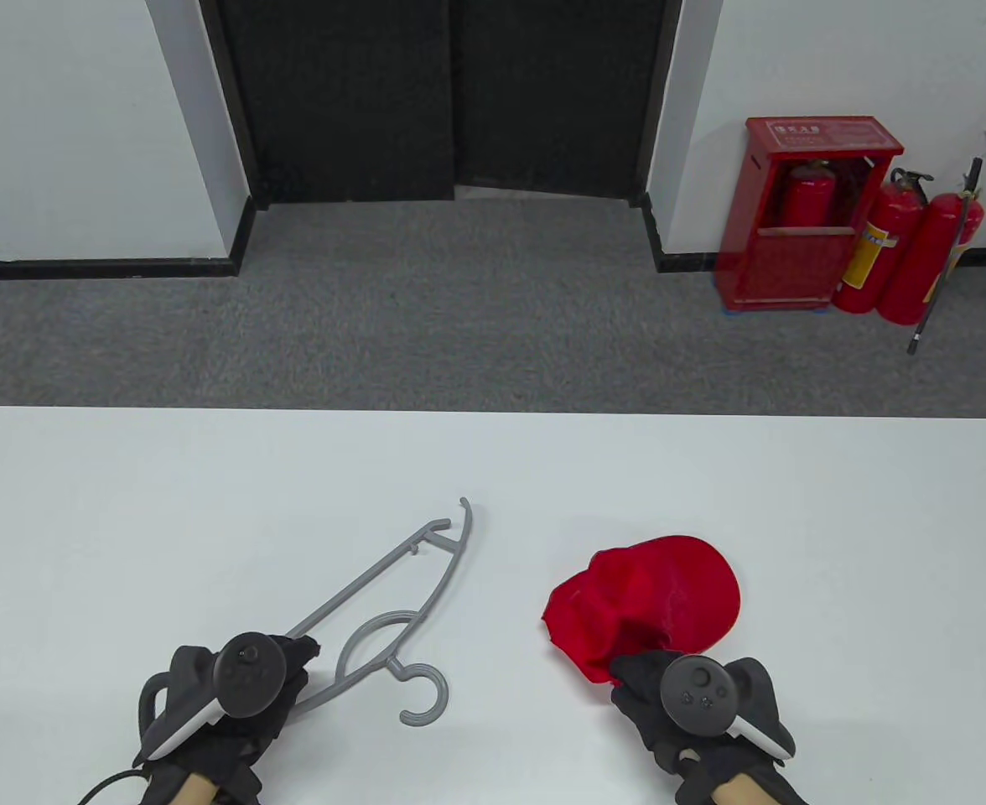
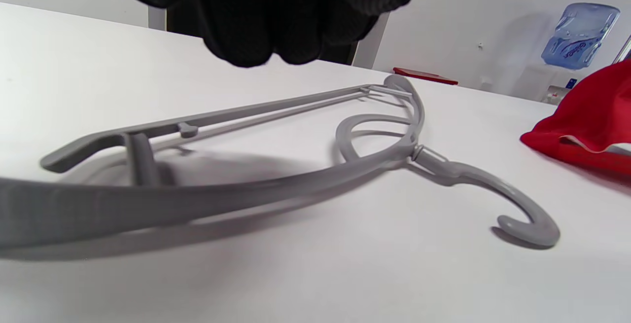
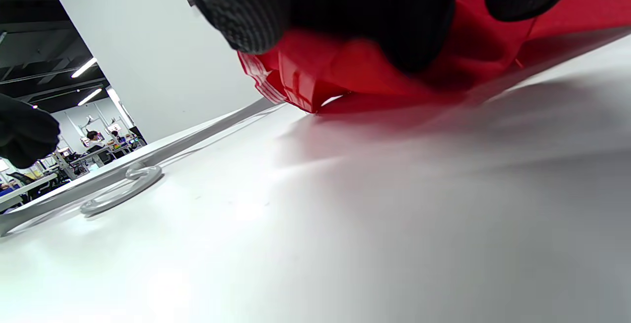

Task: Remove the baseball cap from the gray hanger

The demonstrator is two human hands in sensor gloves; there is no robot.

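Note:
The gray hanger [image 1: 373,573] lies flat on the white table [image 1: 124,520], left of centre, with nothing on it. The red baseball cap [image 1: 661,587] lies crumpled on the table to its right, apart from it. My left hand [image 1: 300,652] is at the hanger's near end; in the left wrist view its fingers [image 2: 256,27] hang bunched above the hanger [image 2: 276,180], and contact is unclear. My right hand [image 1: 631,671] grips the cap's near edge; in the right wrist view its fingers [image 3: 246,12] close on the red fabric [image 3: 345,71].
The table's far edge [image 1: 493,411] borders gray carpet. A red extinguisher cabinet [image 1: 803,218] and loose extinguishers [image 1: 921,251] stand by the far right wall. The hanger's hook [image 1: 426,692] points toward the space between my hands.

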